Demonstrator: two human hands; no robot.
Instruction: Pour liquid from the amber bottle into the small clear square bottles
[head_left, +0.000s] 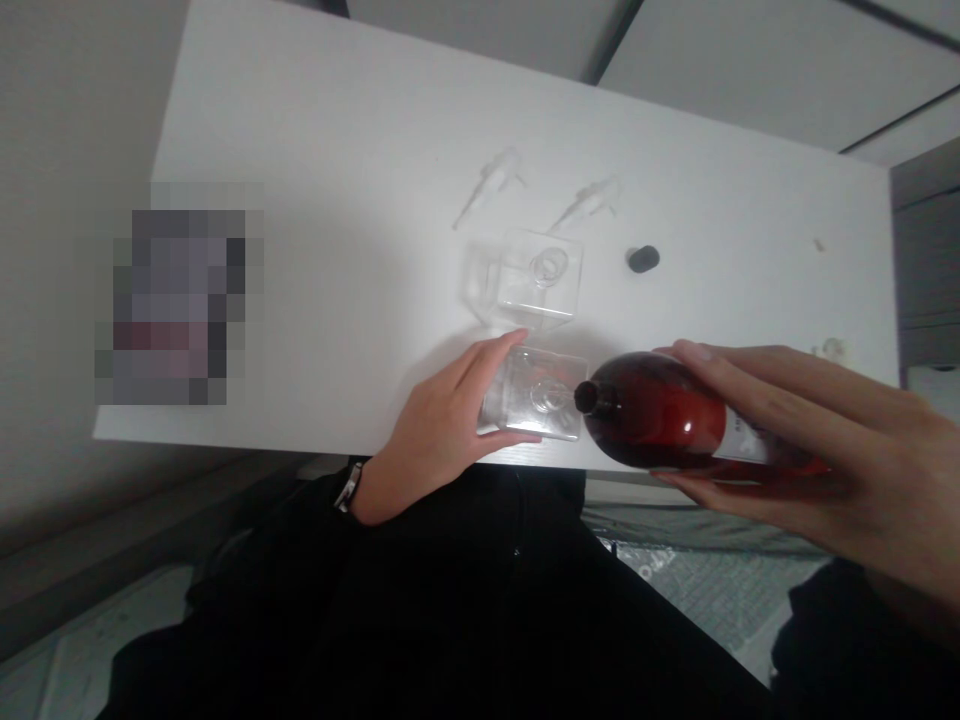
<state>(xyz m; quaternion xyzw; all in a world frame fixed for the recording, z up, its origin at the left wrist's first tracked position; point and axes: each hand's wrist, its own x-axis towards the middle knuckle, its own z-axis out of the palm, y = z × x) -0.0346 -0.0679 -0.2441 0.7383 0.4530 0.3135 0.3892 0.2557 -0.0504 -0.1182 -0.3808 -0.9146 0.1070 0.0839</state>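
My left hand (450, 410) is wrapped round a clear square bottle (536, 415) with an uncapped round neck, close to the table's front edge. In my right hand (817, 430) is a large reddish-brown bottle (652, 410) with a pale label, tilted towards the left. Its dark, open mouth sits right by the neck of the clear bottle; whether they touch I cannot tell. Just beyond stands a second clear square bottle (540, 280), also without a top. Farther back lie two translucent spray pump tops (495, 180) with thin tubes.
A small black cap (643, 259) lies on the white table (315, 150), right of the second clear bottle. At the left is a pixelated, unreadable item (180, 300). Small bits lie near the right edge, and pale panels stand behind the table.
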